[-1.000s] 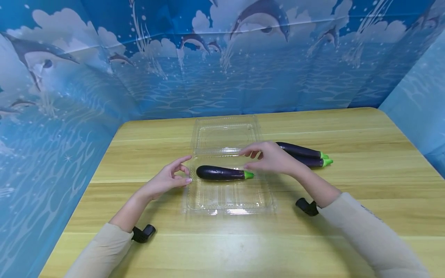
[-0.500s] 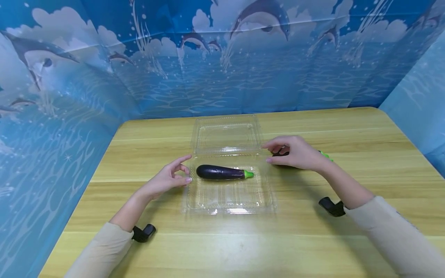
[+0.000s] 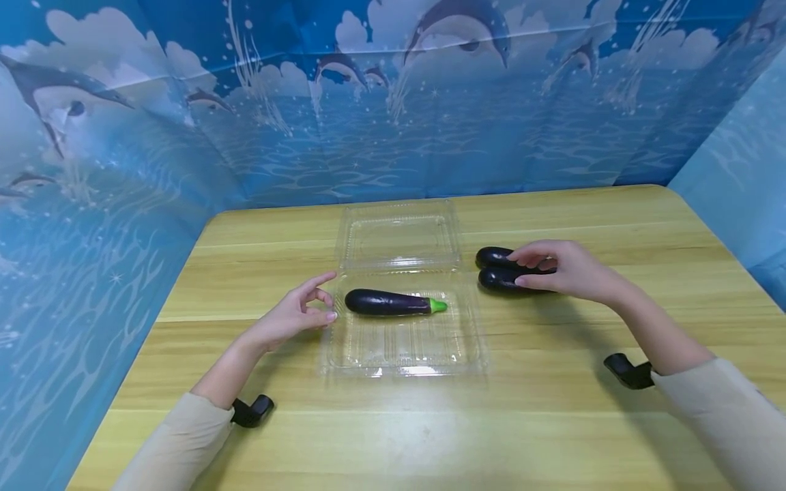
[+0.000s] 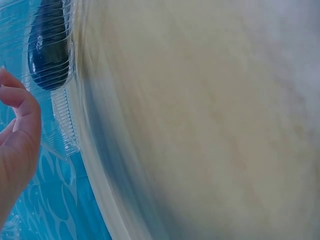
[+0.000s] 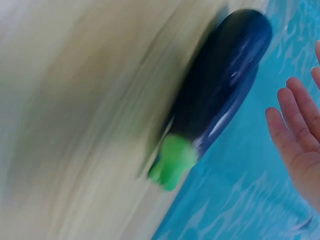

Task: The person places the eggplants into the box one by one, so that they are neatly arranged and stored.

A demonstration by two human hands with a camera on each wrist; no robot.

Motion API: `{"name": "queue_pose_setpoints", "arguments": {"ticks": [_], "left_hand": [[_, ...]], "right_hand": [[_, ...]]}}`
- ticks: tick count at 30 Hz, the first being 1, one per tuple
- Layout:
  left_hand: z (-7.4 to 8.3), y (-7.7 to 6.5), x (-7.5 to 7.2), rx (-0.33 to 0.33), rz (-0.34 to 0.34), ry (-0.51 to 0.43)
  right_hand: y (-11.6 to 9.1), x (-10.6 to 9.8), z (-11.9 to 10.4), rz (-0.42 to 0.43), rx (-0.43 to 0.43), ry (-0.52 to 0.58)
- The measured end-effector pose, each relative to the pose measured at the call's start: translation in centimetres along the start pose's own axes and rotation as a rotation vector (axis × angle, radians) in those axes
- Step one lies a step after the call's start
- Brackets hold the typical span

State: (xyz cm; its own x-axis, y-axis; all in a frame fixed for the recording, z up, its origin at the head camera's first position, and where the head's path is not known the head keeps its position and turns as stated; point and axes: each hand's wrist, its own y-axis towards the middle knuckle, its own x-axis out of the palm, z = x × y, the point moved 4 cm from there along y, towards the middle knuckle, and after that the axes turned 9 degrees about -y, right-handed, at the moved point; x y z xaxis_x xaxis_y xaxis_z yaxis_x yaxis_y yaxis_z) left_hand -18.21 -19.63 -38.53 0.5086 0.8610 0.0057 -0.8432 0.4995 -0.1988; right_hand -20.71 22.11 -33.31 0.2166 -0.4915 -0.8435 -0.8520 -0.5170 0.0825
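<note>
An eggplant [image 3: 388, 303] with a green stem end lies across the base of a clear plastic clamshell container [image 3: 402, 341]. My left hand [image 3: 296, 312] is at the container's left edge, thumb and forefinger apart; whether they touch the rim I cannot tell. My right hand [image 3: 568, 271] hovers over two more eggplants lying side by side to the right, the rear one [image 3: 491, 257] and the front one [image 3: 500, 280]. Their stem ends are hidden behind it in the head view. In the right wrist view, a gap shows between the right hand's fingers [image 5: 295, 120] and the eggplants.
The container's lid [image 3: 399, 235] lies flipped back toward the rear of the wooden table [image 3: 393, 429]. A blue dolphin-print cloth [image 3: 381, 150] hangs behind the table. Each wrist carries a black camera, such as the right one [image 3: 629, 372].
My right hand has moved right, from the container to above the two eggplants, uncovering their rounded ends. The left hand and the eggplant in the container stay in place.
</note>
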Motion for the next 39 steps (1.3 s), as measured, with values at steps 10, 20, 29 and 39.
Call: {"name": "queue_pose_setpoints", "arguments": {"ticks": [10,20,29,39], "left_hand": [[0.1,0.0,0.0,-0.003,-0.002,-0.007],[0.1,-0.1,0.1,-0.004,-0.003,0.000],[0.2,0.0,0.0,-0.007,-0.005,0.001],[0.1,0.0,0.0,-0.008,0.011,0.023]], "right_hand": [[-1.9,-0.8,3.4,-0.012,0.070,-0.045],[-2.9,-0.7,5.7,-0.015,0.159,-0.048],[-2.9,-0.5,5.9,0.005,0.158,-0.128],[-2.7,-0.1,6.0,-0.020,0.152,-0.147]]}}
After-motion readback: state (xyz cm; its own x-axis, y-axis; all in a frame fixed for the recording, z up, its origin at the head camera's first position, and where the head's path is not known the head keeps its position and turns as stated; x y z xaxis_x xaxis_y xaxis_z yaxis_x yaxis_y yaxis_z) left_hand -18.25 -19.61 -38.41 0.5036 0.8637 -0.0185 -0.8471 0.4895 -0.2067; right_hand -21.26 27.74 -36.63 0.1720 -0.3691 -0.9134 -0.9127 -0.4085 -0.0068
